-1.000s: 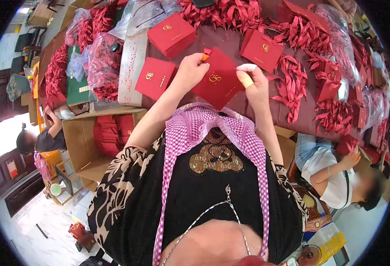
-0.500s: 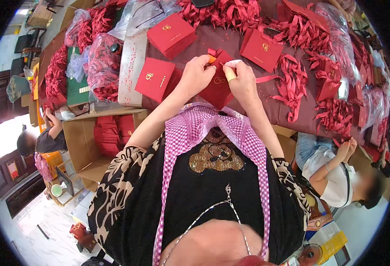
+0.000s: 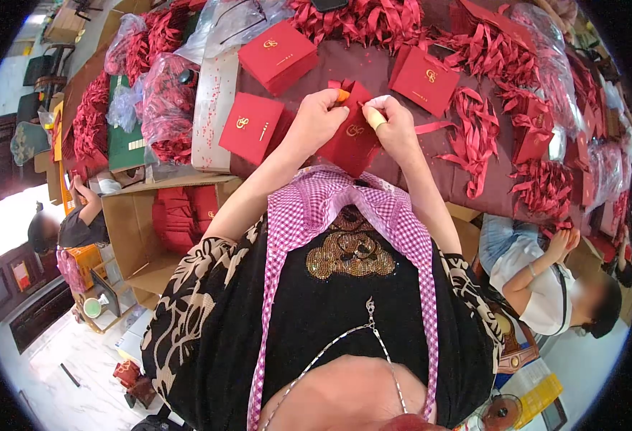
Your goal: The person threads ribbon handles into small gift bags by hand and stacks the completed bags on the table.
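Note:
A small red paper gift bag [image 3: 347, 144] with a gold logo stands upright in front of my chest, at the table's near edge. My left hand [image 3: 319, 121] pinches its upper left side; an orange cover shows on a fingertip. Closed at the bag's upper right is my right hand [image 3: 393, 123], with pale wraps on its fingers. Whether it pinches the rim or a ribbon there is hidden. Just right of that hand, a red ribbon [image 3: 434, 127] trails toward a loose ribbon bunch [image 3: 472, 136].
Stacks of red bags lie at left [image 3: 250, 128], behind [image 3: 276, 56] and right [image 3: 423, 80]. More ribbon bundles [image 3: 359, 23] line the table's far side. An open cardboard box [image 3: 132, 241] holds red bags at lower left. Co-workers sit at left and right [image 3: 538, 280].
The bag has tilted slightly, so more of its logo face shows. My right fingers have shifted a little at its upper edge. My left hand stays nearly in place.

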Motion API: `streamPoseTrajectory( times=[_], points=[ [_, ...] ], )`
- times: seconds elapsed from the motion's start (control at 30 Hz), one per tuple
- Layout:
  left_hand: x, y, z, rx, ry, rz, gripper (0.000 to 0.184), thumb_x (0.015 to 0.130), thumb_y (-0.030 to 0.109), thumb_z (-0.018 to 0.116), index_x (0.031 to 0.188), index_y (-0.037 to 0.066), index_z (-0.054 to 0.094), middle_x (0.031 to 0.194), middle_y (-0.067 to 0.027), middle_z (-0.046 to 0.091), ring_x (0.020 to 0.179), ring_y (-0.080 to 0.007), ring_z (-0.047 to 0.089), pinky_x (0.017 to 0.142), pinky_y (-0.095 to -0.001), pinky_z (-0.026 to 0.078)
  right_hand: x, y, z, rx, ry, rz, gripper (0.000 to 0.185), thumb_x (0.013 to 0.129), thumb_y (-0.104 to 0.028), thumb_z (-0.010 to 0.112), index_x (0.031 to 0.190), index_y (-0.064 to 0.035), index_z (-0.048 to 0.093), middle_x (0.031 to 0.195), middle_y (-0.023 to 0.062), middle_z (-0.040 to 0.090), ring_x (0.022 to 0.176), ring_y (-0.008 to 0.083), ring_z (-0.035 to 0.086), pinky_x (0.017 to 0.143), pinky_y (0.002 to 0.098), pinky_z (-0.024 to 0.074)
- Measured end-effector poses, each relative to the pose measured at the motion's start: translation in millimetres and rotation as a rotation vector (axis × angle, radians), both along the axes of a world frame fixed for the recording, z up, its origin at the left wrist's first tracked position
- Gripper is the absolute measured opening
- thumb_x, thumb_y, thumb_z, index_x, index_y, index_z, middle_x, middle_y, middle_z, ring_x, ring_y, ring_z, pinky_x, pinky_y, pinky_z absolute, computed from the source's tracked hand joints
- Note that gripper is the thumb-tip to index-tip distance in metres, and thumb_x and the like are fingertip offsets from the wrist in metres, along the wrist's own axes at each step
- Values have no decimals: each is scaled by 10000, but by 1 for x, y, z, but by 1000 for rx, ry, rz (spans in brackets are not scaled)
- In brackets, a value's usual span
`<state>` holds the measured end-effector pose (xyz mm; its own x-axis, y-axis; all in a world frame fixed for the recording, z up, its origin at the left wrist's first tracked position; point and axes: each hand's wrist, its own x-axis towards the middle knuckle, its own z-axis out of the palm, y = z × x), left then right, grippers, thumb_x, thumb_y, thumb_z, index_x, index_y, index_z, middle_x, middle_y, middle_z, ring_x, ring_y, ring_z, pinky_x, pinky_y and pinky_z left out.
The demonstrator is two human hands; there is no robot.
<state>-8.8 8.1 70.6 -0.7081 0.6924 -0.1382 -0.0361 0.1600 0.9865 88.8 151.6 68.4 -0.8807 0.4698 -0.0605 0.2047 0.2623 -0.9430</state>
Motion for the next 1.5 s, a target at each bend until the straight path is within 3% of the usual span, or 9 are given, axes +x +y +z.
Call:
streamPoseTrajectory(
  times=[0.2,0.37,0.5,0.67,0.77,1.03,1.3,1.37,1.5],
  points=[
    [0,2,-5,31,90,23,248,773,51,553,993,-43,615,793,-102,657,707,-89,564,645,-252,456,0,1,2,35,-9,5,163,831,-138,632,910,3,612,793,141,653,735,198,628,676,319,487],
    [0,2,-8,-80,281,23,247,757,86,570,978,-14,616,814,-202,632,754,-274,628,684,-344,476,-3,1,20,182,-93,40,148,802,-133,631,861,1,612,807,169,652,755,282,643,653,369,491],
    [2,2,2,-169,372,0,205,796,32,557,987,-18,611,805,-59,634,736,-94,568,673,-253,456,-7,7,18,420,34,171,113,792,-124,613,814,-16,586,772,154,640,740,296,625,669,410,457],
    [10,9,12,-176,644,63,233,739,43,556,958,-22,602,856,-222,612,818,-360,600,732,-388,479,-9,5,29,949,107,261,95,787,-141,578,820,-61,539,712,123,603,717,277,579,748,404,374],
    [12,10,12,-157,728,59,218,725,33,552,931,-19,602,852,-221,609,836,-373,588,737,-415,474,-12,0,35,1040,131,264,105,766,-136,577,768,-40,537,693,131,609,701,290,595,698,424,404],
    [13,10,12,-145,820,59,209,724,18,544,927,-14,584,822,-196,599,799,-355,560,709,-426,459,-18,9,8,34,-150,149,213,763,-157,592,879,19,620,784,219,641,761,344,635,691,404,497],
    [5,6,5,-180,869,-20,215,735,14,545,944,-10,587,796,-163,602,760,-302,583,687,-390,469,-12,-4,9,858,198,102,128,787,-134,582,803,-8,568,741,160,614,721,351,603,653,435,477],
    [2,3,5,-190,427,-6,217,774,12,550,985,-16,591,796,-90,628,733,-169,599,672,-310,471,-11,-2,8,857,248,86,120,787,-127,592,804,-11,567,746,156,609,718,344,598,650,427,477],
    [6,-3,-9,25,-99,38,180,777,29,557,934,-52,593,770,-78,651,664,-116,586,591,-257,449,-2,2,7,232,115,-18,122,775,-100,646,839,-21,579,756,140,629,714,286,622,647,361,487]
  ],
)
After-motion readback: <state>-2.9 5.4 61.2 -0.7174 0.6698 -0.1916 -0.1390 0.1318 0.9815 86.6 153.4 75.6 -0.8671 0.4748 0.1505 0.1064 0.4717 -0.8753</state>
